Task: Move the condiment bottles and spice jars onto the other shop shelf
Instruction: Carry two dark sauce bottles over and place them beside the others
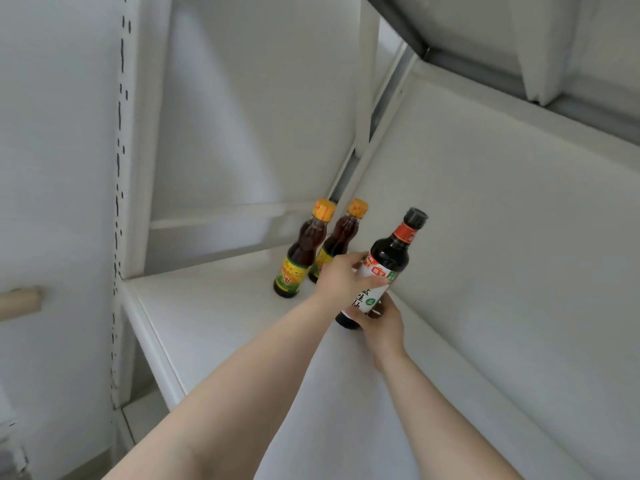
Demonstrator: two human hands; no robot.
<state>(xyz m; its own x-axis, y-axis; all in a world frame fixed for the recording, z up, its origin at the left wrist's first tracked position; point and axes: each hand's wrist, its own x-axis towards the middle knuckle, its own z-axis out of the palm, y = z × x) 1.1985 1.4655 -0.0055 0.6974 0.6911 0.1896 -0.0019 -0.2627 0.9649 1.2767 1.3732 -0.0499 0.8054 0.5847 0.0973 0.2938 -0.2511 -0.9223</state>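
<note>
I'm holding the dark soy sauce bottle (379, 271) with both hands, tilted, its base at or just above the white shelf (221, 317), near the back panel and just right of the two orange-capped bottles (304, 249) already standing at the far end. I judge it to be rigid, fairly heavy with liquid, smooth and probably breakable, so the labelled middle is the sensible place to grip, with support low down. My left hand (341, 277) wraps the label, fingers curled round the front and closed on it. My right hand (382, 323) cups the lower body near the base, fingers curled round it; I cannot tell whether the base touches the shelf.
</note>
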